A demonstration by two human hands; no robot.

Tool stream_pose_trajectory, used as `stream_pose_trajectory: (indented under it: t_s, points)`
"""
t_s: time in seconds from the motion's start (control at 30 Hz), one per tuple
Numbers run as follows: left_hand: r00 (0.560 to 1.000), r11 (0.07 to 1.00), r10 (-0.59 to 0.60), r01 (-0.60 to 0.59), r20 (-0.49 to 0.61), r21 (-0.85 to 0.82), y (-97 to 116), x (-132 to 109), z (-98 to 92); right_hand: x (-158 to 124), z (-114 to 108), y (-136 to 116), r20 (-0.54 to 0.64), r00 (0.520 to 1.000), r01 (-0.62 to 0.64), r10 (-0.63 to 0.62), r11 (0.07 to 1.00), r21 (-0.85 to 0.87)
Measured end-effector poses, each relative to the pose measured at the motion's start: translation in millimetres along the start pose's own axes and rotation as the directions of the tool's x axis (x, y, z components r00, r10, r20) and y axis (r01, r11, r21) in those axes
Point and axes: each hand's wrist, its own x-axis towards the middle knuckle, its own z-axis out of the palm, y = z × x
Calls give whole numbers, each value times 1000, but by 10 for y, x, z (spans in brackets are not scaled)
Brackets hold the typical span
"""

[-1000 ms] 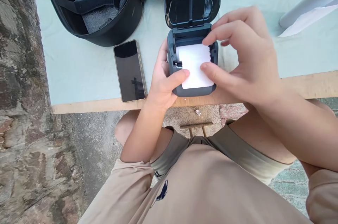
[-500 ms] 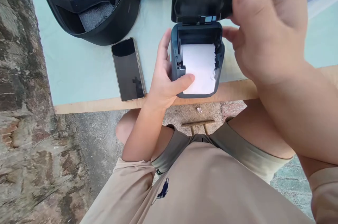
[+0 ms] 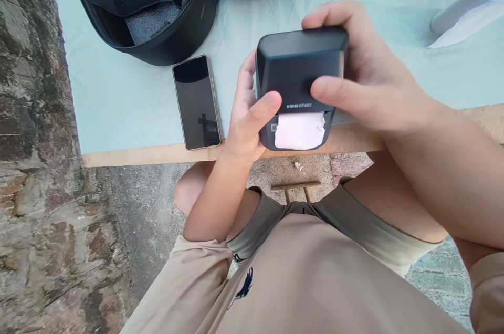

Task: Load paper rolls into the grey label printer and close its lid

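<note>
A dark label printer [image 3: 301, 74] marked NIIMBOT is held between both hands above the table's front edge, its lid down. White label paper [image 3: 300, 132] with a ragged right side sticks out below the lid over the printer's front. My left hand [image 3: 246, 118] grips the printer's left side, thumb on top near the lid's lower corner. My right hand [image 3: 370, 71] wraps the right side, with the thumb on the lid and fingers over the far edge. The undersides of both grips are hidden.
A phone [image 3: 197, 103] lies on the table [image 3: 129, 108] left of my left hand. Behind it stands an open black case [image 3: 173, 34] with grey foam. A white paper roll [image 3: 468, 13] lies at the right. A stone wall [image 3: 39, 192] borders the left side.
The printer's lid, raised in my right hand before, has swung down over the paper compartment. My right hand has come down with it, and my left hand still holds the printer.
</note>
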Motion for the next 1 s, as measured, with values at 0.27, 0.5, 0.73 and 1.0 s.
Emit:
stream_pose_trajectory:
  t_s: [0.27,0.5,0.73,1.0]
  points:
    - [1000,998,-30,29,4,49,37,4,13,5,-10,-9,42,999,26,-23,997,-78]
    - [995,995,-91,93,-49,27,46,79,13,9,-16,13,-61,998,5,-13,993,-116]
    - [991,992,-73,84,-112,98,23,101,-20,-36,-35,-22,-109,987,91,-116,973,-212]
    - [984,991,-67,86,-166,106,61,77,14,-37,-155,-28,117,983,175,-141,917,-359]
